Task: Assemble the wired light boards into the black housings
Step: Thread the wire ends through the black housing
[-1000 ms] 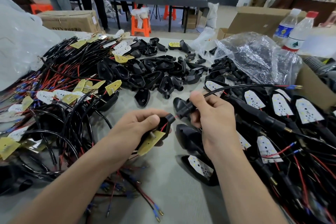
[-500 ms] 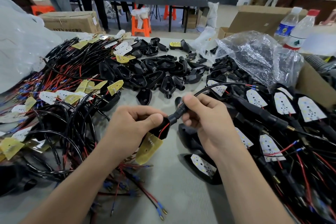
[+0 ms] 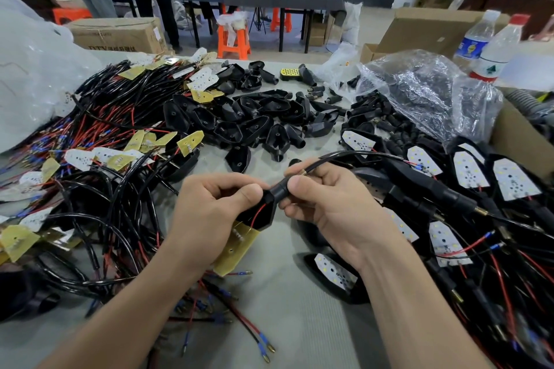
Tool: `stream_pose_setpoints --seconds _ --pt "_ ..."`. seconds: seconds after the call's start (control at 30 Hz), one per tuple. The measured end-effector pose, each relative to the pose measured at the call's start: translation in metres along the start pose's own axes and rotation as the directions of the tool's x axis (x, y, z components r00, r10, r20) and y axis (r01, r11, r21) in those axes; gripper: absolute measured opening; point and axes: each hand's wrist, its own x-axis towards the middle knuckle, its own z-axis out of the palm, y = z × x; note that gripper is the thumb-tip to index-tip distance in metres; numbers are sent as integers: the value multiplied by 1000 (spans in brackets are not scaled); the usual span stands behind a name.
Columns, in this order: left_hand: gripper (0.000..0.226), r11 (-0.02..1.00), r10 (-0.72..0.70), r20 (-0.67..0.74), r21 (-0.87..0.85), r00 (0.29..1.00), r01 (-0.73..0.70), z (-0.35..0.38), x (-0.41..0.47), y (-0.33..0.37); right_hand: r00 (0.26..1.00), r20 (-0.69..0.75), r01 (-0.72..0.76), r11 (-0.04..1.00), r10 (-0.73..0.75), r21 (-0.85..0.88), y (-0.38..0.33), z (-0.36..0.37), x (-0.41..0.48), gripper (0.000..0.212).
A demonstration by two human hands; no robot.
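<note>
Grey worktop with stock sorted by stage, probably so that each part lay within reach of the hand that used it. A heap of wired boards covered the left edge, a pile of empty housings lay in the middle toward the far edge, and the finished units, white faces up, were banked along the right edge below a clear plastic bag. Over the middle of the worktop, nearer the front edge, the left hand was curled round the body of one black housing, thumb pressed on its top, apparently to hold it steady. The right hand pinched the housing's narrow stem between thumb and fingers. The black cable left the stem, passed through those fingers and arched off toward the right edge; it seemed to have been threaded so that a pull would draw the board inward. The light board, yellow back up, hung outside the housing's open mouth, not yet seated. A red wire ran from it up into the shell.
</note>
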Motion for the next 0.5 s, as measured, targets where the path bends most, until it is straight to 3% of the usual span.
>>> stream_pose_setpoints --seconds 0.1,0.17,0.3,0.4,0.5 --pt "18 999 -17 2 -27 1000 17 2 2 -1 1000 -1 18 1000 -18 -7 -2 1 -1 14" --pt "15 999 -38 -8 -39 999 38 1 5 -1 992 -84 92 996 -93 -7 -3 3 0 18" --pt "42 998 20 -21 -52 1000 -22 -6 11 -2 930 -288 248 968 -229 30 -8 -2 2 18" --pt "59 975 167 -28 156 986 -160 -10 9 0 904 -335 288 958 -267 13 -9 -3 3 18" --pt "47 823 349 58 459 936 -335 -12 7 -1 899 -331 294 956 -285 -25 -7 1 3 19"
